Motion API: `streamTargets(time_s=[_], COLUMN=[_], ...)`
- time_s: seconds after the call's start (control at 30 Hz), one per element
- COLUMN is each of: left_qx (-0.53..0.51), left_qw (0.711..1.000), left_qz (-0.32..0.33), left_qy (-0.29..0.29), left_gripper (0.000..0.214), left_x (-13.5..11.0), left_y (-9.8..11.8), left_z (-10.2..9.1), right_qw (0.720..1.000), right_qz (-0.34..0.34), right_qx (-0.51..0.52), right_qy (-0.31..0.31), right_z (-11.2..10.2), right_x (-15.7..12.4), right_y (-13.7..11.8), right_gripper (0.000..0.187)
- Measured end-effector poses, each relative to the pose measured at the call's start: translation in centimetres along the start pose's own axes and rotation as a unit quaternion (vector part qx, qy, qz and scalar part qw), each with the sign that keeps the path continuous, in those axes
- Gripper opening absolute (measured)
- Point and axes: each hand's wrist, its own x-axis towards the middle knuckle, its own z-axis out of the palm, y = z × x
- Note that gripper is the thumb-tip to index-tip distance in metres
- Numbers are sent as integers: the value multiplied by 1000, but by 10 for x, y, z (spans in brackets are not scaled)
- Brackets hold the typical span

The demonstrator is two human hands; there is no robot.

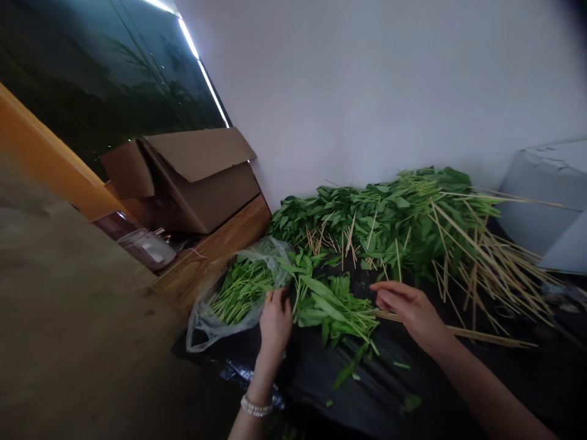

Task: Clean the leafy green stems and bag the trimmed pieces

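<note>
My left hand (275, 315) is at the right edge of a clear plastic bag (197, 327), fingers curled downward; what they grip, if anything, is hidden. Inside the bag lie cut leafy green stems (241, 290). A small loose pile of long-leaved greens (328, 305) rests between my two hands on a black plastic sheet (316, 373). My right hand (410, 308) hovers at the right side of that pile, thumb and forefinger brought close together. Whether anything thin is pinched there cannot be made out. Pale stripped stalks (486, 336) pass below and behind it.
A large heap of leafy greens (376, 208) lies along the wall, with pale dry-looking stalks (495, 269) spreading at its right end. An open cardboard box (211, 195) stands on a wooden surface (220, 250) at left. A pale box-like object (545, 195) stands at right.
</note>
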Motion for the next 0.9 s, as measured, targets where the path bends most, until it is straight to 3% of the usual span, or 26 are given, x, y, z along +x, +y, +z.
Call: streamTargets(time_s=[0.13,0.23,0.33,0.43,0.53,0.6,0.7,0.77,0.8,0.9], left_qx=[99,117,99,26,-115,-249,-413,-443,-435,-368], left_qw=[982,974,977,989,987,953,872,842,842,874], left_qz=[-69,-67,-71,-94,-110,-128,-137,-115,-97,-26], left_qy=[-148,-184,-176,-112,24,116,226,286,305,316], left_gripper=[21,12,6,11,20,26,29,28,26,19], left_x=[-3,-7,-4,3,15,25,39,43,42,28], left_y=[-20,-18,-16,-16,-17,-16,-10,-1,6,29], left_z=[2,4,4,1,-4,-10,-21,-28,-31,-37], right_qw=[998,996,993,991,990,989,985,975,964,911], right_qz=[21,26,22,17,18,20,30,37,39,28], right_qx=[-45,-78,-104,-118,-125,-127,-141,-165,-181,-213], right_qy=[-28,-39,-52,-66,-71,-70,-93,-145,-190,-352], right_z=[6,8,7,6,6,8,12,15,16,25], right_x=[-2,-2,-2,-2,-3,-3,-5,-8,-11,-21], right_y=[-1,-2,1,3,4,2,-2,-7,-9,-12], right_gripper=[28,28,27,26,26,26,24,20,18,16])
